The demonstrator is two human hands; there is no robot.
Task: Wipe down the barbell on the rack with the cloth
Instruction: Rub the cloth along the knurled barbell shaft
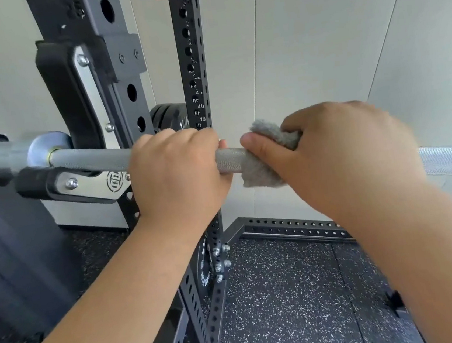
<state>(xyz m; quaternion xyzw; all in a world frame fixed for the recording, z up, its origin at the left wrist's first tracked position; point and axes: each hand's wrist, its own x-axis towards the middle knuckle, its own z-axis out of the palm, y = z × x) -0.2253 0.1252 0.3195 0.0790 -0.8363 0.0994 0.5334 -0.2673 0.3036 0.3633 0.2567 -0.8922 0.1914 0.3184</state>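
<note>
Mid-wipe, frame centre: right hand [338, 155] clenches grey cloth [267, 152] round barbell shaft [91, 160]; left hand [177, 171] grips bare shaft beside it. Most of the bar prob. left.

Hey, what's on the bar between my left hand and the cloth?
Nothing: in the head view, only a short bare stretch of knurled barbell shows between the left hand and the cloth, which the right hand grips.

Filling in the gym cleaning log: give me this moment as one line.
phase: wipe | left hand: grips barbell | right hand: holds cloth round barbell | barbell: on rack
</note>
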